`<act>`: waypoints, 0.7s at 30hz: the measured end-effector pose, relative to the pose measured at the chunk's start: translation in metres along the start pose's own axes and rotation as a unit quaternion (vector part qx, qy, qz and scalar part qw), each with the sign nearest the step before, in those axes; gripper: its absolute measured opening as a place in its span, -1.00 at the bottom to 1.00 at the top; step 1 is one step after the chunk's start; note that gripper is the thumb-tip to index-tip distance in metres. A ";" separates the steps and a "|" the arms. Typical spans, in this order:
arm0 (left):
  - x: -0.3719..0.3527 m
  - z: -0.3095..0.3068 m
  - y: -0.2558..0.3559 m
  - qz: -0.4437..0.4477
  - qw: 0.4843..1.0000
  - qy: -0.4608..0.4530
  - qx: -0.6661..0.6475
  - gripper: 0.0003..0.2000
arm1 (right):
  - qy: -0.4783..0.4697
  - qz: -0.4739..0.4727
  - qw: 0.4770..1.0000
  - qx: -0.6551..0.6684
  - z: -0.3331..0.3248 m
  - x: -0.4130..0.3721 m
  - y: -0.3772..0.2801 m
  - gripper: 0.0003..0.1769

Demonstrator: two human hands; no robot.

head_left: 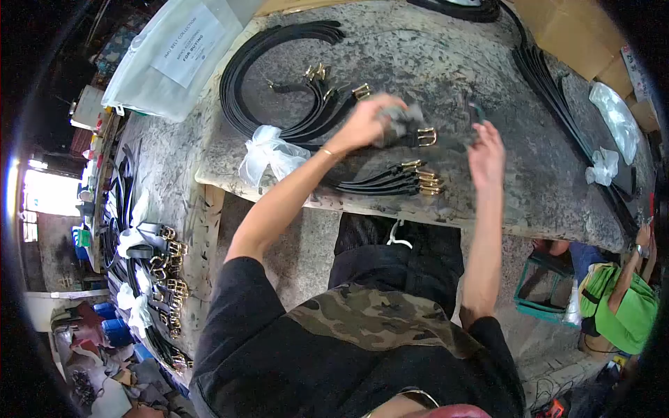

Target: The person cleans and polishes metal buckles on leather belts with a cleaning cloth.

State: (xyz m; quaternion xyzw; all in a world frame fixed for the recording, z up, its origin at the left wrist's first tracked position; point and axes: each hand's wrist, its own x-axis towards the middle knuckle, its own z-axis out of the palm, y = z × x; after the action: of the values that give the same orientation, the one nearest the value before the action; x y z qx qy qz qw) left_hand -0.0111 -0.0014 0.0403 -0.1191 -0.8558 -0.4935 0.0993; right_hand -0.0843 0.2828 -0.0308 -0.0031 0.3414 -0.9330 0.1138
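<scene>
Over the worn table, my left hand (pixel 366 122) is closed on a grey cloth (pixel 398 120), which is smeared by motion. Just beyond the cloth lies a black belt's gold buckle (pixel 427 137). My right hand (pixel 486 155) is raised to the right of that buckle, with its fingers partly curled and blurred; a small dark thing (pixel 477 110) shows just past its fingertips, and whether the hand holds it is unclear. Nearer my body, several black belts (pixel 376 182) lie side by side with gold buckles. A curved bundle of black belts (pixel 240 83) rests farther left, beside white plastic wrap (pixel 273 155).
A labelled clear plastic bag (pixel 182 52) is at the upper left. More buckled belts (pixel 164 279) lie on the left surface. Long black belts (pixel 557 111) and a plastic packet (pixel 614 118) are on the right, near cardboard (pixel 578 31). Another person in green (pixel 620 306) is at the lower right.
</scene>
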 end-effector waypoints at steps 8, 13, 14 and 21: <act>-0.034 -0.040 0.039 -0.022 0.960 -0.020 0.278 -0.62 | 0.255 -0.138 0.907 -0.307 -0.117 -0.128 -0.142 -0.58; -0.051 0.003 0.029 -0.076 0.912 -0.098 0.392 -0.69 | 0.325 -0.252 0.766 -0.495 -0.132 -0.170 -0.160 -0.66; -0.054 0.005 0.032 -0.109 0.896 -0.098 0.419 -0.72 | 0.327 -0.289 0.701 -0.564 -0.129 -0.178 -0.158 -0.70; -0.077 -0.017 0.054 -0.152 0.936 -0.238 0.211 -0.75 | 0.134 -0.308 0.495 -0.801 -0.114 -0.172 -0.127 -0.84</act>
State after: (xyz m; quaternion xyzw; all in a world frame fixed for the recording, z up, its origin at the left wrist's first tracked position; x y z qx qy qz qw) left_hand 0.0790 0.0016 0.0712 -0.0775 -0.9468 -0.2678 -0.1609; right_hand 0.0467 0.4864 -0.0254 -0.0730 0.9310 -0.2237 -0.2789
